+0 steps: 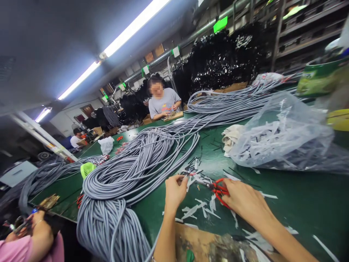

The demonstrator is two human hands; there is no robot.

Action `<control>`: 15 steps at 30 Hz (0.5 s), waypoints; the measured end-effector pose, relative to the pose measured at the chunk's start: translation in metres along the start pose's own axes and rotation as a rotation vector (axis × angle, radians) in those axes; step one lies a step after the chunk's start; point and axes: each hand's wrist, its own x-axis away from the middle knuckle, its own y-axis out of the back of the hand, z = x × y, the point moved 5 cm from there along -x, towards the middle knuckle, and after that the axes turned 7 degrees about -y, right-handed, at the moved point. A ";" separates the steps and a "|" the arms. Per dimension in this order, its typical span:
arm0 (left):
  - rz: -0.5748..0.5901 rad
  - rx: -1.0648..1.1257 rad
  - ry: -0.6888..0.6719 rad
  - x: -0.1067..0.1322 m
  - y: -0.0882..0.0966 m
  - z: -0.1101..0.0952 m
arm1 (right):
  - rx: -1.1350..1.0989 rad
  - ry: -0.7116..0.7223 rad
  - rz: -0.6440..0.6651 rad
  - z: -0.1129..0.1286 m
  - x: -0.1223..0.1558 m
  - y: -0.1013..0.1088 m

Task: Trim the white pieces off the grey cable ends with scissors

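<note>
My left hand (176, 191) is closed in a pinch above the green table. Thin dark and reddish wires (191, 173) show at its fingertips, small and blurred. My right hand (242, 198) grips a pair of red-handled scissors (220, 191), whose dark blades point left toward the pinched fingers. Loose white strips (192, 211) and dark scraps are scattered under and around both hands. Left of my left hand lies a big coil of grey cables (117, 178); one cable runs beside my left forearm. Below my wrists is a worn board (192, 240).
A clear plastic bag (283, 138) of white strips stands at the right, beside a pale cloth (231, 138). More grey cables (231, 102) cross the far table (300, 196). A co-worker (165, 100) sits opposite; another person's arm (40, 231) is at lower left. A green fan (87, 169) stands beyond the coil.
</note>
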 end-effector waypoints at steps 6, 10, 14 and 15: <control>-0.154 0.296 -0.033 0.002 0.003 -0.005 | -0.524 0.154 -0.233 0.006 -0.004 0.003; -0.279 0.390 -0.121 0.006 0.008 -0.008 | -0.714 0.232 -0.302 0.017 0.001 0.013; -0.327 0.363 -0.229 0.010 0.014 -0.014 | -0.772 0.264 -0.293 0.022 0.006 0.020; -0.331 0.356 -0.255 0.011 0.015 -0.016 | -0.774 0.277 -0.283 0.023 0.007 0.021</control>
